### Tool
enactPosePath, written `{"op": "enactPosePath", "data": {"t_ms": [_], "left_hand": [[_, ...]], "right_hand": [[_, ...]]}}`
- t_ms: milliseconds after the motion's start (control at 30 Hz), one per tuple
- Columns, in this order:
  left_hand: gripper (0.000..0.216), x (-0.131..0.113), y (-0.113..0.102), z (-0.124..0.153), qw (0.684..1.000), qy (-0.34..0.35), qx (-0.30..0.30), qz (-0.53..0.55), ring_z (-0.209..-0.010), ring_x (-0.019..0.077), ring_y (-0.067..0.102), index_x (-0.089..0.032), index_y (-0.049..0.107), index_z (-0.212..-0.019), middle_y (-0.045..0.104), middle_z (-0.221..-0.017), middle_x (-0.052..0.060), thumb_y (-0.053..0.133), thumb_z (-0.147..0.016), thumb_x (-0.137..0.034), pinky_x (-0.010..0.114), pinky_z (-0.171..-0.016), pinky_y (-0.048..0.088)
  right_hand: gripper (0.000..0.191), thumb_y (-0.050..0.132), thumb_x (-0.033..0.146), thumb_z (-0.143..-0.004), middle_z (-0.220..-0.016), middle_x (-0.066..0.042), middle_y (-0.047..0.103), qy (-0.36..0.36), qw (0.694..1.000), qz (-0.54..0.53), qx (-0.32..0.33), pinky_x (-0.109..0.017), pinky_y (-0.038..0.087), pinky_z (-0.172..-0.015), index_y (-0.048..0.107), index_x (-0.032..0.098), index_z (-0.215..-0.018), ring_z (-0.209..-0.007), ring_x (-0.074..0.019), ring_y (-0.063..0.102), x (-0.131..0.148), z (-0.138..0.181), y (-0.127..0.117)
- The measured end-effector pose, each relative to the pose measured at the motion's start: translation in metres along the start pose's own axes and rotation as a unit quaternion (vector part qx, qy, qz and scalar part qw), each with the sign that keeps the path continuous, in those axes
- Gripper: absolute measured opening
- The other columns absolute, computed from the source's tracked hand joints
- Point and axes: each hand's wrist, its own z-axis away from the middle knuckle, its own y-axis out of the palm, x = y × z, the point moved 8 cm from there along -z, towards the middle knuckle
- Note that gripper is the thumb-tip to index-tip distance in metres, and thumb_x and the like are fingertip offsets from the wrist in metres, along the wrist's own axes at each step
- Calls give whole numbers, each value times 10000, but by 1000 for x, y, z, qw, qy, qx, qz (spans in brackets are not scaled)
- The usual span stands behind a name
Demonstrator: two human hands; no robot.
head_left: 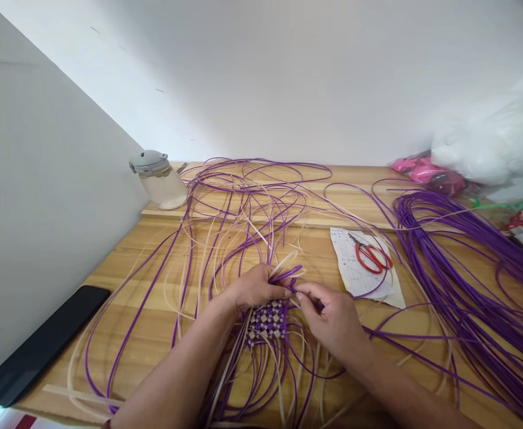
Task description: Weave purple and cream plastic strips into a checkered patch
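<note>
A small woven patch (268,322) of purple and cream strands lies on the wooden table (154,322), just under my hands. My left hand (256,287) is closed over the patch's upper left edge, its thumb pressing on purple strands there. My right hand (333,319) pinches a purple strand (288,275) at the patch's upper right corner, fingertips meeting the left thumb. Long loose purple and cream strands (243,202) fan out from the patch in loops over the table.
Red-handled scissors (371,255) lie on a printed paper sheet (360,274) right of my hands. A thick bundle of purple strands (462,262) covers the right side. A clear jar with a grey lid (158,179) stands at the back left. A black phone (42,342) lies at the left edge. Plastic bags (489,149) sit at the back right.
</note>
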Motion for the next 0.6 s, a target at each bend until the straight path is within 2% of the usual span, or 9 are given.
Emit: {"op": "enactPosePath", "data": {"t_ms": [67,133,300,433,600], "left_hand": [[142,2,-1,0,1000,0,0,8,-581,85,374,-142,552,-720,444,-629,-47,637,-710,-255,223,-566,293],[148,4,-2,0,1000,-3,-6,2,-584,87,376,-145,543,-721,452,-637,-45,635,-716,-261,224,-566,296],[176,5,-4,0,1000,0,-15,-13,-604,92,394,-146,546,-715,463,-645,-42,640,-722,-295,226,-587,310],[193,2,-2,0,1000,17,0,11,-615,90,382,-144,549,-726,447,-656,-43,619,-752,-322,222,-593,300],[218,1,0,0,1000,4,9,17,-585,83,350,-148,516,-697,420,-629,-51,665,-713,-305,224,-558,271]], "right_hand": [[143,544,253,-848,-561,46,581,21,1000,19,3,-209,357,-511,675,204,-877,-485,-100,486,-3,1,2],[137,542,259,-844,-506,57,525,32,999,29,9,-213,319,-476,663,194,-854,-443,-92,428,-5,2,4],[137,527,243,-859,-653,29,641,27,999,4,21,-206,383,-554,654,193,-841,-543,-99,537,-2,5,8],[155,537,240,-860,-761,12,698,9,1000,-8,0,-218,436,-627,683,213,-906,-621,-122,603,-1,6,7],[163,559,223,-850,-854,-12,718,-12,999,-36,-19,-229,470,-689,701,217,-931,-732,-145,644,-1,6,7]]}}
